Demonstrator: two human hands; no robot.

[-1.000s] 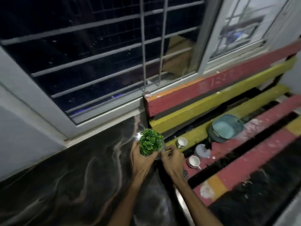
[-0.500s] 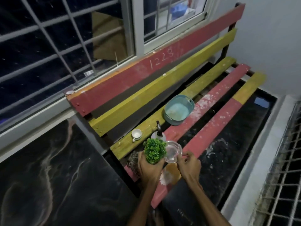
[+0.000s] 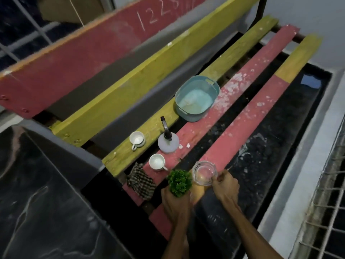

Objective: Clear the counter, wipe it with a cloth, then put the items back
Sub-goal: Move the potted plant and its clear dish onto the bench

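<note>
Chalked "1228" on bench back (image 3: 104,51), left hand (image 3: 175,202) gripping plant (image 3: 179,183), right hand (image 3: 225,187) holding glass bowl (image 3: 204,174).

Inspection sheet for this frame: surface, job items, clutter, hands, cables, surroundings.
Surface: dark marbled counter at left; red and yellow slatted bench beside it, with white stains.
Job's things: two white cups, spray bottle, teal tub and checked cloth on the bench.
Clutter: blue scrap on the dark ledge.
Hands: left hand holds a small green plant; right hand holds a clear glass dish.
Cables: nothing seen.
Surroundings: barred window, wire mesh at right.
</note>
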